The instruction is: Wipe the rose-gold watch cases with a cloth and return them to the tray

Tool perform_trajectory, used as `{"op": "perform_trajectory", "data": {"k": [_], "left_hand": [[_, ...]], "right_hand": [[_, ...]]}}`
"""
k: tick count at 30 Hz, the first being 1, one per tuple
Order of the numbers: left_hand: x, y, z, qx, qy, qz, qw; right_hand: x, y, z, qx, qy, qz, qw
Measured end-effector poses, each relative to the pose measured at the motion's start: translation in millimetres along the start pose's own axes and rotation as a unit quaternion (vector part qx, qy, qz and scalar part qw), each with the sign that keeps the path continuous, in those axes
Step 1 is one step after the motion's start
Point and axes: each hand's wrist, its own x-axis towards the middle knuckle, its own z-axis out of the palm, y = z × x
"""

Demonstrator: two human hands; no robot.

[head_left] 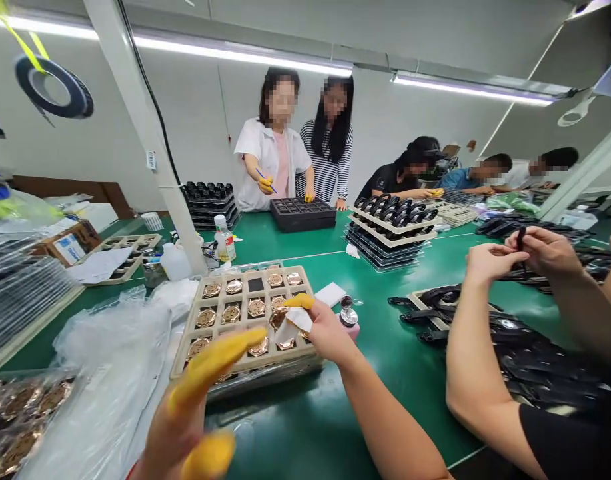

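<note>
My left hand (195,407) is raised near the bottom of the view. Its fingers, stretched and apart, wear yellow finger covers and hold nothing. My right hand (322,330) reaches forward and pinches a small white cloth (296,323), one yellow-covered fingertip on top. The cloth rests against the right side of a beige tray (255,272). This tray holds several bronze medals (256,307) in separate pockets and lies on the green table (410,373).
A small metal-capped bottle (349,317) stands just right of my right hand. Clear plastic bags (110,373) lie on the left. A co-worker's arms (485,333) work over black parts (515,347) on the right. Stacked trays (390,230) and other people are across the table.
</note>
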Motion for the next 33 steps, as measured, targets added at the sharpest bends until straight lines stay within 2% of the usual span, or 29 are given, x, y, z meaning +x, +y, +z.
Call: {"op": "perform_trajectory", "data": {"k": [2,3,6,7,11,14,16,18,20,23,25,29,33], "left_hand": [[-4,-1,-8.5,0.033,0.034,0.037,0.998],[-3,-2,-6.7,0.044,0.020,0.061,0.997],[7,-5,10.4,0.020,-0.101,0.078,0.992],[10,-6,16.4,0.010,-0.121,0.073,0.990],[12,-9,28.8,0.038,-0.090,0.056,0.994],[9,-9,31.3,0.084,-0.079,0.103,0.988],[8,-9,34.4,0.135,-0.052,0.158,0.977],[9,-9,38.1,0.190,-0.019,0.222,0.956],[11,-11,39.9,0.232,0.010,0.267,0.935],[15,-15,36.0,0.245,0.029,0.262,0.933],[16,-16,30.7,0.240,0.037,0.240,0.940],[15,-11,26.4,0.249,0.047,0.242,0.937],[14,-9,34.4,0.265,0.061,0.276,0.922]], "right_hand": [[-4,-2,0,-0.018,-0.001,-0.030,0.999],[-6,-3,1,-0.030,-0.001,-0.047,0.998],[-11,-5,5,-0.084,0.000,-0.100,0.991],[-12,-5,7,-0.104,0.006,-0.120,0.987],[-12,-2,14,-0.171,0.034,-0.184,0.967],[-14,5,20,-0.184,0.051,-0.204,0.960],[-15,11,24,-0.171,0.086,-0.209,0.959],[-17,15,26,-0.145,0.133,-0.191,0.962],[-16,16,25,-0.095,0.140,-0.132,0.977],[-13,10,20,-0.010,0.040,-0.040,0.998],[-10,6,17,0.026,-0.002,-0.025,0.999],[-8,4,25,0.091,0.025,-0.022,0.995],[-8,10,36,0.151,0.068,0.004,0.986]]}}
